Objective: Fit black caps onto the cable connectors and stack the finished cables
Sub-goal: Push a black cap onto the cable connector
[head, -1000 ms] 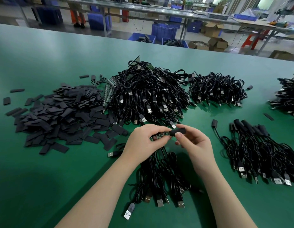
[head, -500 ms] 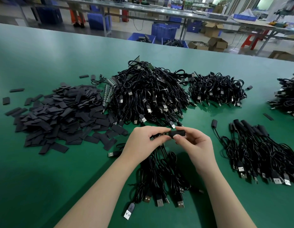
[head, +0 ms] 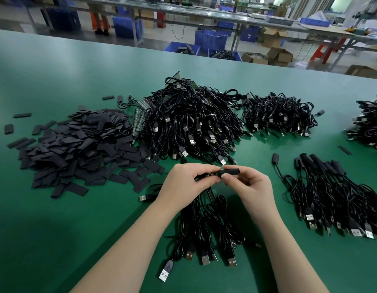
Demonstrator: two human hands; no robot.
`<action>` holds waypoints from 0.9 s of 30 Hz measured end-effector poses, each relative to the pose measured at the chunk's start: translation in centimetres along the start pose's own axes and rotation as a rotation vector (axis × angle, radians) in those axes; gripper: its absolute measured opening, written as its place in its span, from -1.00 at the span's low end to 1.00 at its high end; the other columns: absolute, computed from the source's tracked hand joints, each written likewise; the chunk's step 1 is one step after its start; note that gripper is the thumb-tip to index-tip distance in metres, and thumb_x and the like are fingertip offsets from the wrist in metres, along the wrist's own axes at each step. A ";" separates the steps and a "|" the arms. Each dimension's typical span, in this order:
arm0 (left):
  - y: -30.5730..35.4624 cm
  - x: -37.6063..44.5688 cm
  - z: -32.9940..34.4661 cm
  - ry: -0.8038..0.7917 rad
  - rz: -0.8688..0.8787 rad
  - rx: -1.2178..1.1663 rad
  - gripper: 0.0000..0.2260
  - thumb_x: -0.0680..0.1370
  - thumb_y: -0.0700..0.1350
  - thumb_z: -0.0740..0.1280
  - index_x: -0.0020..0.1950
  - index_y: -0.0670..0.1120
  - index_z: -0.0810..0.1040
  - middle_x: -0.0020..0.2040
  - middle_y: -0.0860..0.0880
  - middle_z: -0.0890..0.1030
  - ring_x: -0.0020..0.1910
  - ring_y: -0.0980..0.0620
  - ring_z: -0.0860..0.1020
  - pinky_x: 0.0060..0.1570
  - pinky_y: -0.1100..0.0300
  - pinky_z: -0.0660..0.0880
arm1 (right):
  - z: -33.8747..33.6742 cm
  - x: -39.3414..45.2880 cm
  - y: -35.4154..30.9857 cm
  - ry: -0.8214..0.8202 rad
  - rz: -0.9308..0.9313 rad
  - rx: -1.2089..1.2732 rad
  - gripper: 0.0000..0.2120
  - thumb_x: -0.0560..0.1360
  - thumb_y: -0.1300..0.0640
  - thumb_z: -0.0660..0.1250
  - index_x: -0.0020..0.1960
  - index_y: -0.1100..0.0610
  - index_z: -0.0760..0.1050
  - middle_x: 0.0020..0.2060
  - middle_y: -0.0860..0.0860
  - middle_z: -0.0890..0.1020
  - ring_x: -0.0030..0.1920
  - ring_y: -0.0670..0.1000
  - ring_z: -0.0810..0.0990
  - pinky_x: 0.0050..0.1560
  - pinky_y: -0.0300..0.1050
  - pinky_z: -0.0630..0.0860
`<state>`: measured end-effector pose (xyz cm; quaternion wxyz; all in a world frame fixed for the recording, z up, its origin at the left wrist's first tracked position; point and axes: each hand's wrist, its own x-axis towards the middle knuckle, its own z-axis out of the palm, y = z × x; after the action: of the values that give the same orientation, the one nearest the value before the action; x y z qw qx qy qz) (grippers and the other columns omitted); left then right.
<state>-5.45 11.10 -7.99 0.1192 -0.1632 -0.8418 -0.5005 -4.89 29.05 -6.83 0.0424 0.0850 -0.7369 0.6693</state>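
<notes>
My left hand pinches the bare connector end of a black cable. My right hand pinches a black cap whose open end meets that connector. Several cables hang from my left hand and trail toward me, their USB plugs lying on the green table. A heap of flat black caps lies at the left. Behind my hands sits a big pile of uncapped cables. Capped cables lie stacked at the right.
A smaller cable pile sits at the back right and another at the far right edge. One capped cable end lies apart from the stack. Loose caps are scattered at the far left. Blue crates and benches stand beyond the table.
The cap in my right hand has shifted a little to the left along the connector held by my left hand. Both hands stay in the same place above the cables.
</notes>
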 end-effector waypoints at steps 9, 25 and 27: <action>0.2 0.0 -0.1 0.002 -0.036 -0.011 -0.69 0.46 0.07 0.46 0.17 0.33 0.57 -0.01 0.35 0.63 0.05 0.38 0.56 0.07 0.37 0.50 | 0.2 0.0 0.4 -0.026 0.030 0.018 -0.68 0.44 0.25 0.49 -0.06 -0.20 0.70 -0.24 -0.01 0.73 -0.18 -0.11 0.69 -0.09 -0.30 0.56; 0.1 0.0 0.4 -0.020 -0.021 -0.010 -0.57 0.49 0.05 0.43 0.27 0.39 0.41 0.06 0.43 0.58 0.15 0.43 0.50 0.14 0.52 0.36 | 0.5 0.1 0.6 0.000 0.067 0.076 -0.72 0.46 0.25 0.47 -0.08 -0.15 0.71 -0.23 -0.03 0.73 -0.20 -0.14 0.67 -0.11 -0.33 0.55; 0.2 0.0 0.3 0.068 0.003 0.014 -0.65 0.44 0.06 0.46 0.15 0.36 0.49 -0.02 0.42 0.60 0.04 0.37 0.56 0.04 0.49 0.43 | 0.5 0.1 0.8 0.025 0.083 0.104 -0.75 0.46 0.23 0.47 -0.08 -0.14 0.71 -0.24 -0.03 0.73 -0.21 -0.14 0.66 -0.10 -0.33 0.55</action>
<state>-5.42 11.42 -7.98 0.1499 -0.1465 -0.8405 -0.4996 -5.09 28.57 -7.62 0.0193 0.0478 -0.7035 0.7088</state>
